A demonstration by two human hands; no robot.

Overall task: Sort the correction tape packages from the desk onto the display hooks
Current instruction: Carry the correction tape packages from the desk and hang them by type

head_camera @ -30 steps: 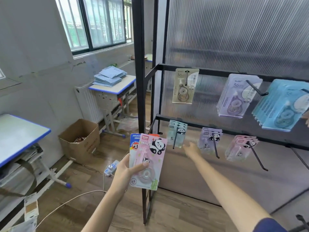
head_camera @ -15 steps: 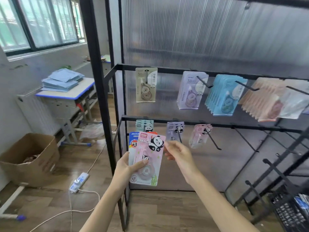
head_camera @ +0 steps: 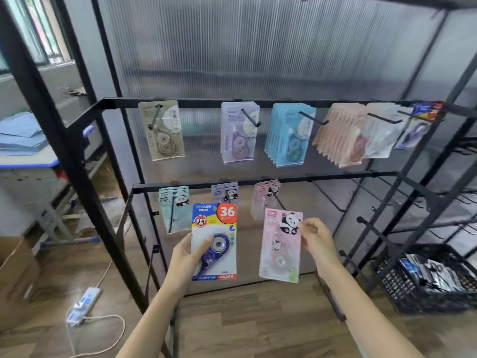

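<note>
Hands: two, both raised in front of the rack (head_camera: 258, 102).
Left hand (head_camera: 186, 262): it holds one blue package (head_camera: 214, 241) by the left edge; the thumb lies across the front, the other fingers are curled behind.
Right hand (head_camera: 316, 240): it pinches one pink package (head_camera: 280, 245) at the upper right corner, between thumb and fingertips, near the panda picture.
Held packages: two, both upright and apart from each other, in front of the lower rail and on no hook.
Upper rail: six groups of packages hang here. From the left: one beige package (head_camera: 162, 134), a small purple stack (head_camera: 238, 133), a light blue stack (head_camera: 289, 135), a long orange stack (head_camera: 340, 135), a white one (head_camera: 382, 135), a dark printed one (head_camera: 419, 127). The exact number in each stack I cannot tell.
Lower rail: three small panda stacks, teal (head_camera: 173, 210), purple (head_camera: 224, 193) and pink (head_camera: 264, 200). The pink stack hangs just above the held pink package.
Bare hooks: several on the lower rails at the right.
Basket (head_camera: 423, 277): one, black, on the floor at the right, with more packages inside.
Floor: one power strip (head_camera: 84, 304) with a cable, and one cardboard box (head_camera: 15, 275) at the left.
</note>
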